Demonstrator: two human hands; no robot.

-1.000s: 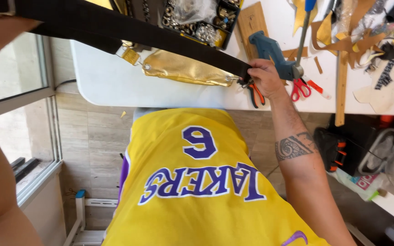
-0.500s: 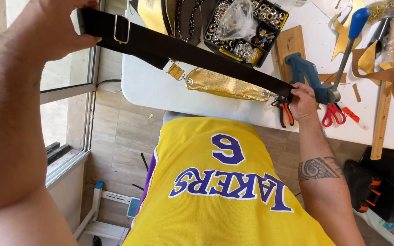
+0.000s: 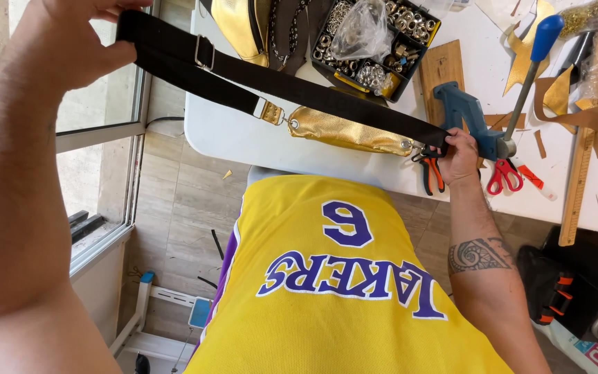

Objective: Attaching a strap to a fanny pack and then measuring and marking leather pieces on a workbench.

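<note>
A black webbing strap (image 3: 327,93) with a silver slider buckle (image 3: 204,52) stretches taut across the view. My left hand (image 3: 81,38) grips its upper left end, raised close to the camera. My right hand (image 3: 461,154) pinches the other end at the white table's (image 3: 243,138) front edge. Under the strap hangs a gold leather piece (image 3: 351,131), joined by a small gold clasp (image 3: 271,113). Orange-handled pliers (image 3: 432,173) lie right beside my right hand.
On the table sit a black tray of metal rings and rivets (image 3: 375,34), a blue glue gun (image 3: 468,118), a blue-handled hammer (image 3: 529,69), red scissors (image 3: 503,174), a wooden ruler (image 3: 579,180), a gold bag (image 3: 240,24) and leather scraps. A window stands to the left over a tiled floor.
My left hand has lifted and pulled its strap end up and left, tightening the strap. The view has tilted down, so more of the table shows. My right hand keeps its hold at the table edge.
</note>
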